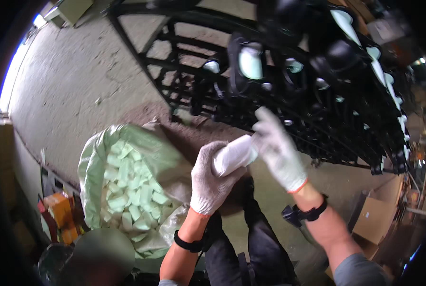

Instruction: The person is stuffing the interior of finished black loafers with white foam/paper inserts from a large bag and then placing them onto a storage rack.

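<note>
Now the gloved left hand [208, 183] is wrapped round a white block [234, 156], out in front of the dark trousers [268, 238]; the right hand [280, 157], blurred, fingers outstretched, is at its far end, contact unclear! Leftward, a pale green sack [91, 167] of pale blocks [134, 193]; beyond, upper right, a black rack [208, 20].

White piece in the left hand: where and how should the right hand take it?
Probably by the free end of the white piece, coming from the right: it is elongated, the left hand wraps its lower end, and the free end points towards the right hand.
</note>
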A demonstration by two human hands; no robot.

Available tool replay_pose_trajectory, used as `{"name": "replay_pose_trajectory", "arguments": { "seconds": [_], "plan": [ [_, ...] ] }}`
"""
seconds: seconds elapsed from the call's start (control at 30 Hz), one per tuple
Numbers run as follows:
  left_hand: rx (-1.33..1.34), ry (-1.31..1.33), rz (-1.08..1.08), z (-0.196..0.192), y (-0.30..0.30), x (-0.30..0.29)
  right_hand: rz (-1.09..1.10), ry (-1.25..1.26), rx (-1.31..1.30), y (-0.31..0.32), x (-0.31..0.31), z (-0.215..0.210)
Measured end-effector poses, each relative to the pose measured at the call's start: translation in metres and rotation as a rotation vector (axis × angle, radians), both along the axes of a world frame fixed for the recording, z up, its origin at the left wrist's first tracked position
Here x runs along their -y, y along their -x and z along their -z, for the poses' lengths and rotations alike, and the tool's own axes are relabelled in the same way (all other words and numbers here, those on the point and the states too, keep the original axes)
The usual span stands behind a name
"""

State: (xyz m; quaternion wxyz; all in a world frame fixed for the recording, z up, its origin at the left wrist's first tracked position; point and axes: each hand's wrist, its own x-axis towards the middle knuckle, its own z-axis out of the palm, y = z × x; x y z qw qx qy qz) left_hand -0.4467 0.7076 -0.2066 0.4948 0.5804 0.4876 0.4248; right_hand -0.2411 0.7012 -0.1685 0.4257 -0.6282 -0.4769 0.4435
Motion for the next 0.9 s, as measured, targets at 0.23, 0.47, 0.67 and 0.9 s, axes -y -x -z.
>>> {"name": "replay_pose_trajectory", "arguments": {
  "seconds": [0.23,0.47,0.67,0.9],
  "plan": [
    [-0.297,-0.674,0.270,-0.008,-0.066,-0.002,0.089,0.299,-0.316,-0.054,0.024,-0.024],
    [-0.271,-0.540,0.059,-0.021,-0.091,-0.003,0.679,-0.460,-0.244,-0.099,-0.041,-0.029],
    [-0.261,-0.426,0.153,0.005,-0.089,0.041,0.485,-0.687,1.483,-0.159,-0.129,-0.003],
    [-0.265,-0.325,0.097,0.029,-0.049,0.064,0.299,-0.176,1.223,-0.112,-0.122,0.004]
  ]
}}
